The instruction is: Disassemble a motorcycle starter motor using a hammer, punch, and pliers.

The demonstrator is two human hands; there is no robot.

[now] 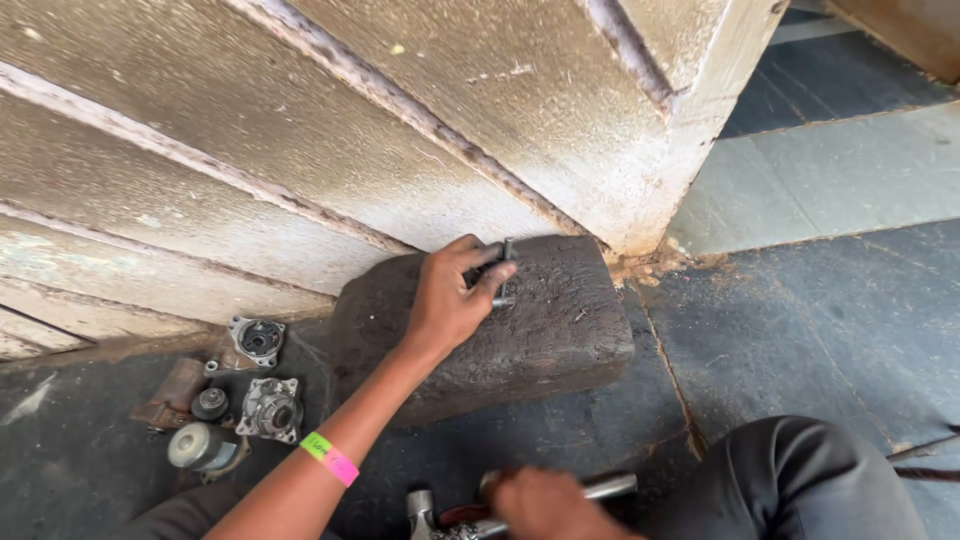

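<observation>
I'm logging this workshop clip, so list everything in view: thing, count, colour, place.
small metal part: one, grey steel, held upright on the block by the left hand's fingers
stone block: one, dark grey-brown, on the floor against the wall
metal tool: one, silvery handle, bottom centre, in the right hand
machined housings: two, grey metal with round bores, on the floor left of the block
small cylinders: two, grey, beside the housings
rusty flat piece: one, brown, far left
wall: one, pale, worn, with raised ridges
floor: dark slate slabs
wristband: one, green and pink, left wrist
trouser knee: grey, bottom right
left hand: on the block
right hand: bottom edge, gripping the tool
</observation>
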